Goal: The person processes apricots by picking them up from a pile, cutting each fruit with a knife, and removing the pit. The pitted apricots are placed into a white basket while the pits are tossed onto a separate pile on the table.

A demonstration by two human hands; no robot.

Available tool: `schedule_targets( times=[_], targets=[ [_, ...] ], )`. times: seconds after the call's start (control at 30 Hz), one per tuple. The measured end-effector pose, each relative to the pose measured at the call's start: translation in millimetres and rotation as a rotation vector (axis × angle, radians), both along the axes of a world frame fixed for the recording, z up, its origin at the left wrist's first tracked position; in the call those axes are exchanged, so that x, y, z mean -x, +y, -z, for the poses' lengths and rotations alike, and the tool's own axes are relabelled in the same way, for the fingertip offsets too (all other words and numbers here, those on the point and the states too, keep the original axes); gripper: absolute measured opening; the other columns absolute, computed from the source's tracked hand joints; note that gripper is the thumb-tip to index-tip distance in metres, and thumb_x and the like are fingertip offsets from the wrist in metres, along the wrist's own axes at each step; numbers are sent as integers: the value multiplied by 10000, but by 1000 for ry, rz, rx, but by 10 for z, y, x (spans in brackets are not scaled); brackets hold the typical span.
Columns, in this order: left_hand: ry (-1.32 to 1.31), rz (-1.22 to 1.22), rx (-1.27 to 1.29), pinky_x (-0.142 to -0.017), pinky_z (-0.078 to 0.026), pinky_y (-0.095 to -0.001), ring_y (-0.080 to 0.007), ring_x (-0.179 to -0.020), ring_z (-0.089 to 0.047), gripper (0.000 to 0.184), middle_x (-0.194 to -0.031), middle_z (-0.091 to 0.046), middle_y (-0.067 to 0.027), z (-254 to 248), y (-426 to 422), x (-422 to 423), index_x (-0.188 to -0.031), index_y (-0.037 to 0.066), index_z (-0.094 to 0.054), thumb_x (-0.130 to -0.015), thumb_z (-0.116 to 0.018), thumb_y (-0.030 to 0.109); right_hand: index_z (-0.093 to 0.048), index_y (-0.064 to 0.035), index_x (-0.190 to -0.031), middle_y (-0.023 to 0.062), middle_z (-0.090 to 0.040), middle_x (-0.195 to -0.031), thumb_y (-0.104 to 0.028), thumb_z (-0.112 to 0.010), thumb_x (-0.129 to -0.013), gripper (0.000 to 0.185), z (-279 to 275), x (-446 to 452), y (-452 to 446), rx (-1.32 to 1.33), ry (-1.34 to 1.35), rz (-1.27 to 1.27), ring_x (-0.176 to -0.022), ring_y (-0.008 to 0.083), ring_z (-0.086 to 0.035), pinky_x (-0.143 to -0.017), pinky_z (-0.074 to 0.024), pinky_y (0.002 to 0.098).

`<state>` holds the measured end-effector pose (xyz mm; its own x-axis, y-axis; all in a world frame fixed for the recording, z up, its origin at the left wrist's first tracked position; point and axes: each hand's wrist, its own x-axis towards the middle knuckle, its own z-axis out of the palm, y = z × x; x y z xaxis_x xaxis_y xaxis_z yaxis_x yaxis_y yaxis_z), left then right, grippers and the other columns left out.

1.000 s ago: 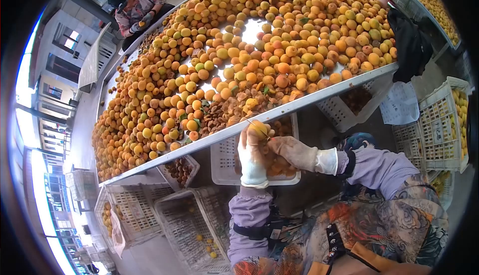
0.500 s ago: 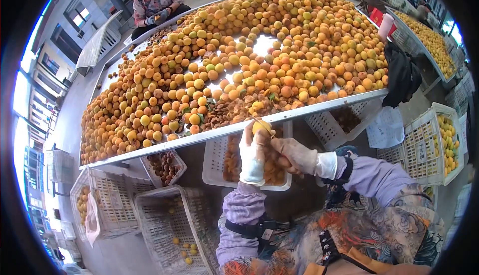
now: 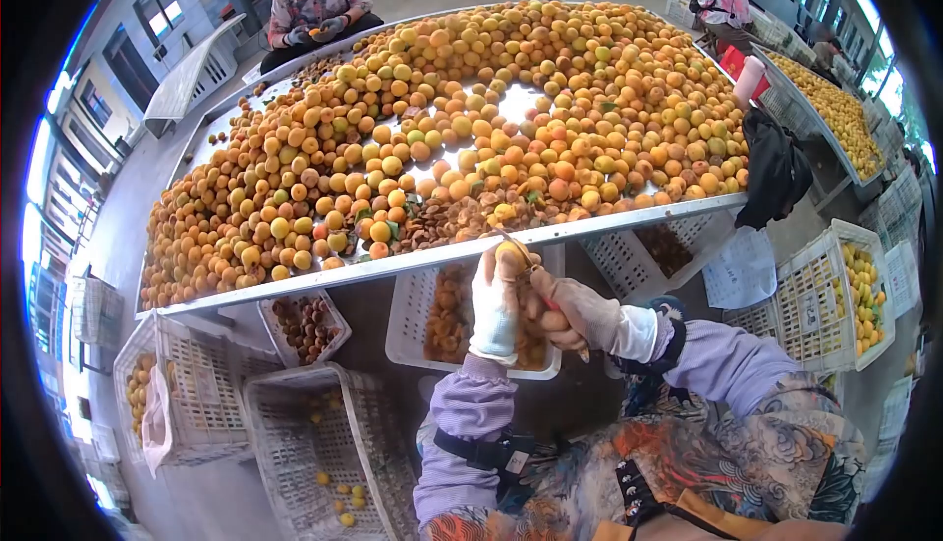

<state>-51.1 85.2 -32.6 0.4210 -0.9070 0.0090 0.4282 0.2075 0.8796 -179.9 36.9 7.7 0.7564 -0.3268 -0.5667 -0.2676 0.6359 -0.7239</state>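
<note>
At the front rim of a table (image 3: 432,262) heaped with apricot-like fruit (image 3: 432,55), a gloved left hand (image 3: 496,300) pinches one yellow fruit (image 3: 513,252), thumb and fingers closed on it. The piece sits at the far end of those fingertips, above and to the left of the gloved right hand (image 3: 575,312), whose fingers curl around what looks like a slim tool (image 3: 523,246); its thin, curved end slants up and leftward to the fruit. The left hand is nearer, in full contact, the right just beside it. The held fruit appears round, with no clear long axis (much of it is hidden by the fingers). Both gloves are pale, stained fabric, the right one browner, below finely patterned lilac sleeves (image 3: 457,404). Smooth yellow and orange globes crowd the tabletop; wrinkled, dark brown pieces (image 3: 424,228) lie near its metal rim. Underneath, a white plastic crate (image 3: 406,330) with perforated walls holds orange-brown pieces (image 3: 447,320).
</note>
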Motion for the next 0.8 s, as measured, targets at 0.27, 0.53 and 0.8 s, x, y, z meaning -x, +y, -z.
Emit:
schedule_targets(
  times=[0.27,0.53,0.8],
  targets=[
    [394,44,-103,-583,-481,-256,-128,-662,-558,417,-815,-591,-77,-103,2,90,-1032,43,-512,-931,-488,447,-500,-11,-900,107,-557,-668,-366,-311,-999,415,146,-44,128,347,27,74,-653,262,-538,-649,-446,325],
    [-29,19,-94,-470,-415,-186,-86,-611,-519,354,-825,-585,-41,-21,-65,52,-1037,41,-529,-955,-471,380,-455,-151,-818,-47,-289,-464,-518,-366,-950,399,59,6,-2,-138,-118,68,-320,74,-224,-294,-160,241],
    [187,62,-152,-637,-495,-263,-138,-703,-555,429,-791,-574,-68,149,-123,52,-979,30,-520,-933,-480,455,-497,-110,-852,-43,-391,-489,-510,-428,-931,413,188,-106,111,-30,52,283,-368,98,-341,-335,-263,238]
  ],
)
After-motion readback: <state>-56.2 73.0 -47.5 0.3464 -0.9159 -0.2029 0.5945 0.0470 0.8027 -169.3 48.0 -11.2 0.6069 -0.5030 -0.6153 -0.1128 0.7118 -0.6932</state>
